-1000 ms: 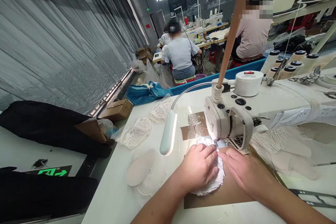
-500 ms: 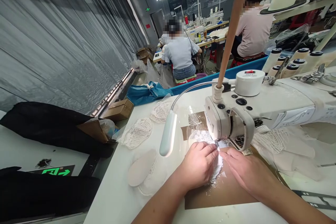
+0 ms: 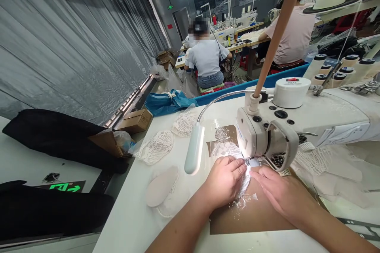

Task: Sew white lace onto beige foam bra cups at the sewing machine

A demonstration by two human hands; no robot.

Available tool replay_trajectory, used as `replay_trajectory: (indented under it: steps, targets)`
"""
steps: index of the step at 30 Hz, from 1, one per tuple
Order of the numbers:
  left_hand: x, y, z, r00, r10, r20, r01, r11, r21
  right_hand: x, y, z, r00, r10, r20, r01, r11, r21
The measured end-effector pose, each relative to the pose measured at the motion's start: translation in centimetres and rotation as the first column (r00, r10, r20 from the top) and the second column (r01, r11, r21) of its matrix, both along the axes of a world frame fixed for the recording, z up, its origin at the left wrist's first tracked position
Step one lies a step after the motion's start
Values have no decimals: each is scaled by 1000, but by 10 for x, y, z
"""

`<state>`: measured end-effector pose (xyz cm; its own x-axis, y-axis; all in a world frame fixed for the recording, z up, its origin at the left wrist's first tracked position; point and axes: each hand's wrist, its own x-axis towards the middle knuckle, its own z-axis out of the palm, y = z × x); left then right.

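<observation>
A white lace piece [image 3: 245, 185] lies under the head of a sewing machine [image 3: 252, 134], lit brightly by its lamp. My left hand [image 3: 227, 180] rests on it with fingers together, tips close to the presser foot, pressing the lace down. On the other side, my right hand [image 3: 274, 185] has its thumb and fingers closed at the lace's right edge. Both sets of fingertips are just in front of the needle area. Part of the lace is covered by my left hand, and more of it shows behind that hand.
Lace pieces [image 3: 157, 147] and a beige oval pad [image 3: 162, 189] lie on the left of the white table. A lamp [image 3: 194, 148] hangs left of the machine head. More lace [image 3: 314, 162] lies at right, near thread cones [image 3: 319, 63]. Two people sit beyond.
The lace has shifted and turned slightly beneath my left hand, with more showing behind it and less in front. Both hands stay near the needle. The whole view has moved a little.
</observation>
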<state>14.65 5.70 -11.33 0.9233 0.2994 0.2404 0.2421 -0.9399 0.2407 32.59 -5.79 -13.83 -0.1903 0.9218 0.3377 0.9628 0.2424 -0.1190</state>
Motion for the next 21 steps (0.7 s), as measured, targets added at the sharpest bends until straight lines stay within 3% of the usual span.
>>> replay_trajectory:
  steps: [8, 16, 21]
  targets:
    - [-7, -2, 9, 999, -6, -48, 7, 1000, 25, 4, -1, -5, 997, -75, -21, 73, 993, -95]
    - [-14, -1, 15, 993, -116, -10, 115, 991, -64, 4, -4, 1, 992, -29, -124, 19, 996, -87]
    - [-17, 5, 16, 990, -91, 105, 107, 982, -155, 3, -6, 6, 984, 22, -176, -41, 994, -101]
